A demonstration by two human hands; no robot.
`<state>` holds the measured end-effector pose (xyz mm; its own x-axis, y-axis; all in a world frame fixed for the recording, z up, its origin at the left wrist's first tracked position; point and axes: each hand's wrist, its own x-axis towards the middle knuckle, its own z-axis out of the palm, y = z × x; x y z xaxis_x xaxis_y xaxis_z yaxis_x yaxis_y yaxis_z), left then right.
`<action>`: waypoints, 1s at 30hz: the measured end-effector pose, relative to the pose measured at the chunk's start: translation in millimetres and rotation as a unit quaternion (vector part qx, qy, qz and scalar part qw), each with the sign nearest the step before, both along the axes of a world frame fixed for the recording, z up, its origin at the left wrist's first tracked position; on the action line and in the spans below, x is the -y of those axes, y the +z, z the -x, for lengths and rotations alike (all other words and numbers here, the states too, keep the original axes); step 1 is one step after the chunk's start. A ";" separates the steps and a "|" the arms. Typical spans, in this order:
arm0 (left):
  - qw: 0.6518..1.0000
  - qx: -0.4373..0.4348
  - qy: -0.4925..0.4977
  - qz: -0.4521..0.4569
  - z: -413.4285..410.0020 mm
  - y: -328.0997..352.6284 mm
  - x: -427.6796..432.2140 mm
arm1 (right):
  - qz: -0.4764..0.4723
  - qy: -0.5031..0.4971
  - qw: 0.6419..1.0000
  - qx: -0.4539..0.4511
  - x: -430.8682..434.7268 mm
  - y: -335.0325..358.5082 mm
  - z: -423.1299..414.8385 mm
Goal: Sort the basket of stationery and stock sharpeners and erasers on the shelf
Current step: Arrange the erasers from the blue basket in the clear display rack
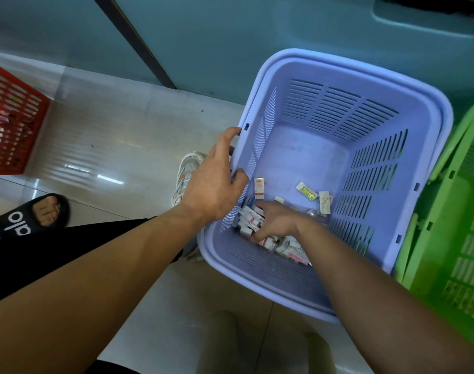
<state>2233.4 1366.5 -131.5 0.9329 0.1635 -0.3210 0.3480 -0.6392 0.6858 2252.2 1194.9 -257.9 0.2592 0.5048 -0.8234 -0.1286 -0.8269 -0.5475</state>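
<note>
Grips the left rim of the purple basket (306, 71) with the left hand (211, 182), fingers curled over it. Reaches down inside with the right hand (276, 222) and clutches the heap of small boxes (250, 220) in the basket's near left corner. Leaves a few loose packets (307, 191) further in, toward the basket's middle, closest to the right hand.

The basket (306, 56) sits on the floor just ahead of you. A second basket (11, 117) stands well apart on the far left, and a third basket (451, 238) just beside its right. Inside, a pile of small boxes (250, 220) fills the near-left corner, gripped by your right hand (277, 222). Loose packets (307, 192) lie farther right. Your left hand (211, 182) grips the left rim, with a shoe (188, 171) just left of it.
</note>
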 end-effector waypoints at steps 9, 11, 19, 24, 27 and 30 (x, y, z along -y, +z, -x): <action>1.000 -0.003 0.000 -0.002 0.2 -2.0 -0.3 | -0.011 -0.022 0.998 0.061 -13.2 5.6 12.0; 1.000 -0.002 -0.002 -0.005 0.2 -1.9 -0.4 | -0.022 -0.037 0.997 0.067 -11.4 3.7 9.4; 1.000 -0.004 -0.005 -0.010 -0.1 -3.4 -0.8 | -0.066 -0.119 0.990 0.033 -8.8 13.7 4.7; 0.999 -0.001 -0.010 -0.031 0.5 -2.5 -1.0 | -0.096 -0.217 0.971 0.024 -0.1 38.3 -12.5; 0.999 -0.021 -0.025 -0.041 0.4 4.3 -1.2 | -0.125 -0.300 0.945 0.032 12.7 60.8 -16.5; 0.995 -0.011 -0.029 -0.093 -2.3 21.2 1.8 | -0.143 -0.396 0.906 0.046 29.8 94.8 -16.0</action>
